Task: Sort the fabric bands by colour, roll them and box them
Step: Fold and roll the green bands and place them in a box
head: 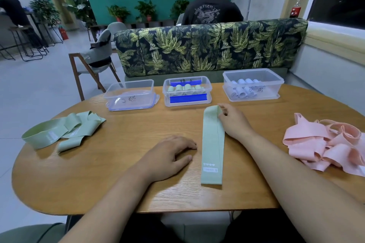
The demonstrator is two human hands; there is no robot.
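green band (213,144) lies flat; right hand (234,122) pinches its far end, left hand (171,156) rests spread beside it. unpinned, the roll may go crooked.

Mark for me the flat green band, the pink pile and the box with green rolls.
flat green band (213,144): head view, middle of the strip.
pink pile (316,144): head view, centre of the heap.
box with green rolls (166,99): head view, left end of its front wall.

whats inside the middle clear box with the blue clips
Inside the middle clear plastic box sits a row of rolled pale green fabric bands. The blue front clip covers the lower part, so any rolls beneath and the full count cannot be seen.
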